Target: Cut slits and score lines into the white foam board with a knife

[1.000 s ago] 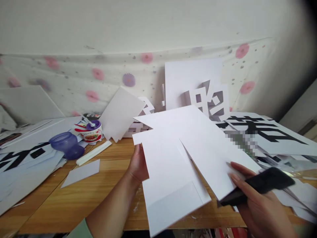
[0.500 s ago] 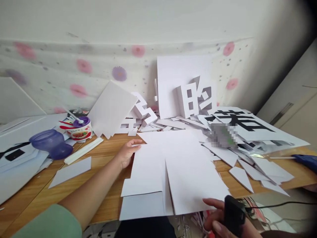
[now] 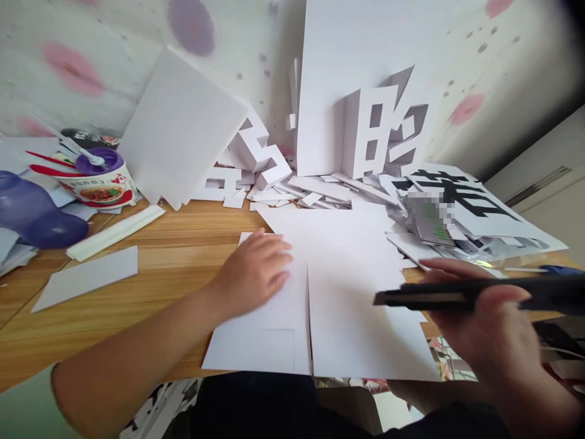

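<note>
My left hand (image 3: 256, 271) lies palm down on a white foam board sheet (image 3: 361, 341), its fingers stretched out near the sheet's left side. A cut slit runs from the sheet's front edge toward its middle. Near the front left, a thin rectangular outline shows in the white surface. My right hand (image 3: 493, 323) is wrapped round a black utility knife (image 3: 429, 299). The knife is held level above the right part of the sheet, its tip pointing left.
White cut-out characters (image 3: 370, 131) stand at the back against an upright board (image 3: 322, 91). Scraps (image 3: 320, 186) lie before them. A paper tub (image 3: 98, 183) with a purple bottle (image 3: 41, 213) sits at left. A printed character sheet (image 3: 484, 210) lies at right.
My left hand has moved from the sheet's edge onto its surface. My right hand has risen and turned the knife level. The front-left flap now lies flush. The view has tilted down.
</note>
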Demonstrator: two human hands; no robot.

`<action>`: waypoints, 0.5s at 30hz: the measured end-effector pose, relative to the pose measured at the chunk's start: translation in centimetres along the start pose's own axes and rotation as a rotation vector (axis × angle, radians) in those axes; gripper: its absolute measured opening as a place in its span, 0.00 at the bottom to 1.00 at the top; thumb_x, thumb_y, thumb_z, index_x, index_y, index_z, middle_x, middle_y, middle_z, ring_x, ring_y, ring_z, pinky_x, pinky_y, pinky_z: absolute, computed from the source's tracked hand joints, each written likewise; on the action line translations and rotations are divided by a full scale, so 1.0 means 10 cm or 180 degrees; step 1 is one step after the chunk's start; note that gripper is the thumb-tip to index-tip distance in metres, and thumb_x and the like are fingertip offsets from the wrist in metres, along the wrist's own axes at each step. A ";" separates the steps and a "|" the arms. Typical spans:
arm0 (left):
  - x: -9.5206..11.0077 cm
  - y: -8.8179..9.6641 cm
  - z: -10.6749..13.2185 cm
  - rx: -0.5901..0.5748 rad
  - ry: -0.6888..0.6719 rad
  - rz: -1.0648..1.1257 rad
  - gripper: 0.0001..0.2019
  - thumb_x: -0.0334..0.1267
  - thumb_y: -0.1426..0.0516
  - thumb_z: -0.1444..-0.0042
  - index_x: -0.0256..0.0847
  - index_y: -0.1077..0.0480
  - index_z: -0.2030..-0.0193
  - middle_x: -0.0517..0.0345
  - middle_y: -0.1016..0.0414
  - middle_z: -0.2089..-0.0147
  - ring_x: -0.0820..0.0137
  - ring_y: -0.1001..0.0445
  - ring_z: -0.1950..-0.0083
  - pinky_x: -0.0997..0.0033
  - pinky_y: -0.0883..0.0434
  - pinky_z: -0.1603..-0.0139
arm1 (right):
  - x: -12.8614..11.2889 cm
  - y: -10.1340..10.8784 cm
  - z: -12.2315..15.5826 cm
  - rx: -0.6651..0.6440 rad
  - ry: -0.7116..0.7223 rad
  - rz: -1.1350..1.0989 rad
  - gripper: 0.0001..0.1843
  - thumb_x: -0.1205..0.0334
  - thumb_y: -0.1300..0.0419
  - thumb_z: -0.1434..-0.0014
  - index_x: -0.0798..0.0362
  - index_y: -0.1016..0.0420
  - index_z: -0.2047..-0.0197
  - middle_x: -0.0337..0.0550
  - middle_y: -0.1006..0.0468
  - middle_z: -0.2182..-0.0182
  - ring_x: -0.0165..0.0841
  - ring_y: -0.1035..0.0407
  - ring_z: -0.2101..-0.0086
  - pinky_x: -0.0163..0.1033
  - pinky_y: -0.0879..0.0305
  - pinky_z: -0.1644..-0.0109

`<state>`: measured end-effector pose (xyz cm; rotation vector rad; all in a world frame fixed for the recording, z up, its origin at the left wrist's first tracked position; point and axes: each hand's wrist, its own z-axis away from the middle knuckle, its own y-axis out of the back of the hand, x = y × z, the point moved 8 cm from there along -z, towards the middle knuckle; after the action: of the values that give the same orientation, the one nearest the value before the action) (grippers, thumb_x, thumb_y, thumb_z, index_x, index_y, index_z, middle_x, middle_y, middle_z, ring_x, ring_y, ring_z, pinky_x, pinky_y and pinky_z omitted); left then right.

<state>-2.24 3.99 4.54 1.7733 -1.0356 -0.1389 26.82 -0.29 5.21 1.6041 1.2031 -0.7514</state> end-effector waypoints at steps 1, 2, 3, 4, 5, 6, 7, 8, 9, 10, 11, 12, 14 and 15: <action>0.18 -0.07 0.05 -0.0079 -0.0338 -0.0405 0.09 0.33 0.45 0.41 0.38 0.23 0.59 0.48 0.21 0.50 0.51 0.30 0.41 0.44 0.41 0.34 | 0.09 -0.11 -0.15 0.0117 -0.0205 -0.0363 0.33 0.31 0.58 0.39 0.41 0.26 0.46 0.40 0.28 0.78 0.33 0.34 0.83 0.37 0.41 0.84; 0.30 -0.14 0.10 -0.0115 -0.0533 -0.0665 0.10 0.33 0.46 0.40 0.35 0.23 0.58 0.46 0.22 0.49 0.50 0.29 0.42 0.45 0.39 0.35 | 0.14 -0.25 -0.29 0.0097 -0.0262 -0.0702 0.35 0.29 0.54 0.41 0.42 0.28 0.43 0.39 0.28 0.79 0.32 0.36 0.84 0.37 0.42 0.85; 0.38 -0.22 0.15 -0.0183 -0.0604 -0.0810 0.11 0.33 0.46 0.39 0.33 0.24 0.56 0.43 0.22 0.48 0.50 0.28 0.42 0.47 0.37 0.36 | 0.14 -0.42 -0.42 -0.0069 -0.0195 -0.0980 0.38 0.29 0.49 0.43 0.45 0.31 0.40 0.39 0.27 0.79 0.33 0.34 0.83 0.37 0.40 0.84; 0.41 -0.28 0.18 -0.0233 -0.0621 -0.0906 0.13 0.33 0.46 0.39 0.30 0.24 0.53 0.41 0.23 0.46 0.49 0.28 0.42 0.48 0.34 0.37 | 0.14 -0.57 -0.54 -0.0227 -0.0141 -0.1160 0.39 0.31 0.45 0.44 0.46 0.34 0.37 0.40 0.24 0.78 0.35 0.31 0.81 0.40 0.33 0.79; 0.42 -0.35 0.21 -0.0312 -0.0623 -0.0962 0.15 0.34 0.46 0.39 0.28 0.25 0.51 0.38 0.24 0.44 0.49 0.28 0.42 0.50 0.32 0.39 | 0.15 -0.72 -0.64 -0.0355 -0.0152 -0.1275 0.39 0.33 0.43 0.44 0.47 0.35 0.36 0.41 0.21 0.75 0.37 0.27 0.77 0.44 0.27 0.72; 0.42 -0.40 0.24 -0.0402 -0.0629 -0.1021 0.17 0.35 0.47 0.38 0.26 0.26 0.49 0.35 0.26 0.43 0.48 0.28 0.42 0.51 0.31 0.40 | 0.17 -0.85 -0.73 -0.0479 -0.0222 -0.1330 0.37 0.36 0.40 0.44 0.47 0.35 0.37 0.44 0.19 0.70 0.39 0.24 0.72 0.47 0.24 0.67; 0.41 -0.45 0.26 -0.0470 -0.0646 -0.1085 0.18 0.35 0.48 0.38 0.24 0.27 0.47 0.33 0.27 0.42 0.47 0.28 0.41 0.51 0.31 0.41 | 0.21 -0.97 -0.80 -0.0573 -0.0306 -0.1352 0.33 0.40 0.37 0.44 0.47 0.32 0.40 0.45 0.18 0.66 0.40 0.22 0.68 0.49 0.23 0.62; 0.39 -0.49 0.28 -0.0526 -0.0664 -0.1142 0.19 0.36 0.49 0.37 0.23 0.28 0.46 0.31 0.27 0.42 0.47 0.28 0.41 0.52 0.30 0.41 | 0.24 -1.07 -0.85 -0.0626 -0.0388 -0.1349 0.28 0.44 0.35 0.44 0.47 0.29 0.43 0.46 0.18 0.63 0.40 0.22 0.65 0.49 0.23 0.60; 0.38 -0.51 0.29 -0.0553 -0.0668 -0.1186 0.20 0.37 0.49 0.36 0.23 0.28 0.46 0.31 0.27 0.42 0.47 0.28 0.41 0.52 0.30 0.41 | 0.29 -1.14 -0.89 -0.0660 -0.0445 -0.1324 0.23 0.48 0.33 0.44 0.47 0.26 0.47 0.45 0.18 0.62 0.39 0.21 0.65 0.48 0.23 0.60; 0.36 -0.53 0.30 -0.0560 -0.0655 -0.1215 0.20 0.38 0.49 0.36 0.23 0.28 0.45 0.30 0.28 0.42 0.47 0.28 0.41 0.52 0.31 0.41 | 0.33 -1.20 -0.91 -0.0678 -0.0465 -0.1280 0.19 0.52 0.32 0.44 0.47 0.25 0.51 0.43 0.18 0.63 0.37 0.22 0.66 0.46 0.23 0.61; 0.34 -0.54 0.31 -0.0562 -0.0634 -0.1225 0.21 0.39 0.49 0.36 0.23 0.29 0.45 0.30 0.28 0.41 0.47 0.29 0.40 0.52 0.31 0.41 | 0.36 -1.24 -0.91 -0.0687 -0.0455 -0.1207 0.16 0.55 0.31 0.45 0.48 0.24 0.54 0.41 0.18 0.66 0.35 0.22 0.68 0.44 0.23 0.62; 0.33 -0.55 0.32 -0.0564 -0.0621 -0.1219 0.22 0.42 0.49 0.36 0.23 0.29 0.45 0.31 0.29 0.41 0.47 0.29 0.40 0.53 0.32 0.41 | 0.39 -1.26 -0.91 -0.0687 -0.0415 -0.1102 0.13 0.57 0.31 0.44 0.48 0.24 0.55 0.39 0.19 0.69 0.33 0.23 0.71 0.41 0.23 0.64; 0.34 -0.57 0.35 -0.0569 -0.0649 -0.1211 0.25 0.47 0.48 0.36 0.24 0.29 0.44 0.31 0.30 0.40 0.46 0.30 0.39 0.52 0.32 0.41 | 0.44 -1.28 -0.86 -0.0737 -0.0286 -0.0764 0.11 0.60 0.32 0.44 0.48 0.24 0.57 0.37 0.20 0.73 0.30 0.25 0.74 0.36 0.25 0.67; 0.34 -0.58 0.35 -0.0578 -0.0656 -0.1211 0.27 0.50 0.48 0.36 0.25 0.28 0.44 0.32 0.30 0.40 0.46 0.30 0.39 0.52 0.32 0.42 | 0.44 -1.27 -0.83 -0.0770 -0.0191 -0.0535 0.10 0.61 0.32 0.44 0.48 0.24 0.57 0.37 0.20 0.72 0.29 0.25 0.74 0.35 0.26 0.68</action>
<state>1.34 -0.35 -0.54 1.7963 -0.7877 -0.6436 15.67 9.73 0.07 1.2863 1.3427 -0.7239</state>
